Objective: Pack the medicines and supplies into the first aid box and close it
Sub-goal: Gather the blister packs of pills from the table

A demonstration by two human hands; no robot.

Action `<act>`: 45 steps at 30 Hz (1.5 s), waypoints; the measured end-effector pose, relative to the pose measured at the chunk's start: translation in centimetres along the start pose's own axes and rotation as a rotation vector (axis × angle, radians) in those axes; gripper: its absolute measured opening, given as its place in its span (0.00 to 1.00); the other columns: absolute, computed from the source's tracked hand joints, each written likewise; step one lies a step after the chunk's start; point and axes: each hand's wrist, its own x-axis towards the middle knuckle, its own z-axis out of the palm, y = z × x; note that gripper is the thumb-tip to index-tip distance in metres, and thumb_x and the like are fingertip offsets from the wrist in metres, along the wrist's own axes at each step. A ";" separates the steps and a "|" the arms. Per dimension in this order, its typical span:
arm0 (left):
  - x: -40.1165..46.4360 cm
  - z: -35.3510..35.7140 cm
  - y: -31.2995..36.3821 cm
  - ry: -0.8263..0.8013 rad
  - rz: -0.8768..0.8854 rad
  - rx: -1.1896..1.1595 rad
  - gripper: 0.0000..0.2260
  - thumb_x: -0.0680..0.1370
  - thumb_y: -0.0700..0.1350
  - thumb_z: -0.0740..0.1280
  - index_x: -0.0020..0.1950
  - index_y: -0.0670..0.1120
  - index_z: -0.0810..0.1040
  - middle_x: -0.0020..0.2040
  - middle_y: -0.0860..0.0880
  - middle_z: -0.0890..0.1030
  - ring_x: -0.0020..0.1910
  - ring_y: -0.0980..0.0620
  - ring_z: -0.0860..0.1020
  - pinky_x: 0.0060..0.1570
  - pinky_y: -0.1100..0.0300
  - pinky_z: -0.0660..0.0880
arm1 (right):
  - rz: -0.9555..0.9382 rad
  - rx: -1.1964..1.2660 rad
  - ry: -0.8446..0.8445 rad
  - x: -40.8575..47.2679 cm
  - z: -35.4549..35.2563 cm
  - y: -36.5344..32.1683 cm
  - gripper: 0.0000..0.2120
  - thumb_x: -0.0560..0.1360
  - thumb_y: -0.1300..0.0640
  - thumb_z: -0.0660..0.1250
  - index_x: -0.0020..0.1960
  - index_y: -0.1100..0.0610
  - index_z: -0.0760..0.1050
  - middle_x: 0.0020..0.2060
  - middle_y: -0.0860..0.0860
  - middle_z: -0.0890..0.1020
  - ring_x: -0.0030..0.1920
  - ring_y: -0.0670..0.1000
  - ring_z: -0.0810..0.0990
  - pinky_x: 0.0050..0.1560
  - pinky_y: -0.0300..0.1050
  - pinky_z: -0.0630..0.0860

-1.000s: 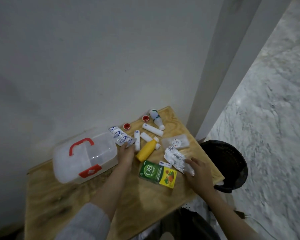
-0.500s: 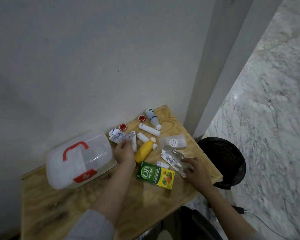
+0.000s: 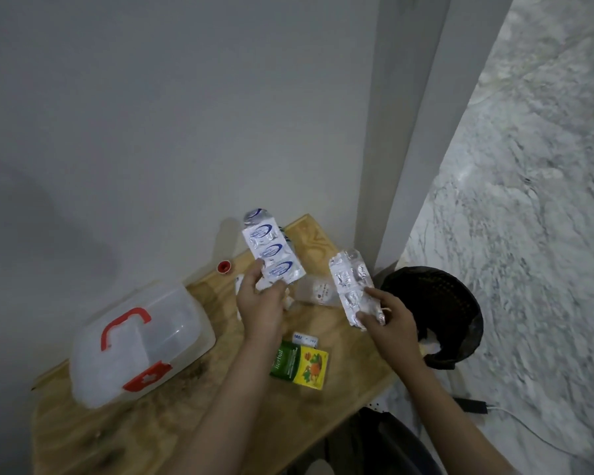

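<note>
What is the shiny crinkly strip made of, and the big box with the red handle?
The silver strip in the right hand looks like foil: it glints and wrinkles. The first aid box seems to be cloudy, see-through plastic, smooth and a little glossy, with a red plastic handle.

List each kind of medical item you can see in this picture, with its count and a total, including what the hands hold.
Tablet strips, held up: 2 (blue-printed strip, silver strip)
Green and yellow carton: 1
First aid box, shut: 1
Red cap: 1
Small white packet: 1
Clear pouch: 1
Total: 7
</note>
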 end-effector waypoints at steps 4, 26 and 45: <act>-1.3 5.4 -1.6 -0.177 0.034 0.189 0.24 0.73 0.31 0.69 0.68 0.42 0.73 0.58 0.50 0.79 0.41 0.66 0.78 0.40 0.72 0.76 | 0.099 0.000 0.135 1.6 -3.7 1.4 0.18 0.70 0.63 0.72 0.59 0.57 0.77 0.49 0.53 0.81 0.45 0.48 0.77 0.48 0.42 0.72; -2.4 27.0 -16.9 -0.905 -0.152 1.334 0.29 0.76 0.46 0.66 0.75 0.42 0.64 0.75 0.41 0.66 0.70 0.42 0.69 0.63 0.55 0.70 | 0.652 -0.030 0.224 7.7 -15.6 15.2 0.23 0.74 0.63 0.65 0.68 0.59 0.67 0.61 0.58 0.77 0.60 0.58 0.77 0.57 0.55 0.77; -5.9 10.2 -6.2 -0.538 0.295 0.675 0.24 0.78 0.45 0.66 0.74 0.50 0.66 0.71 0.57 0.67 0.70 0.63 0.62 0.67 0.72 0.60 | 0.262 0.161 0.342 2.9 -6.0 2.3 0.15 0.76 0.58 0.65 0.63 0.56 0.74 0.57 0.50 0.80 0.58 0.47 0.76 0.59 0.43 0.74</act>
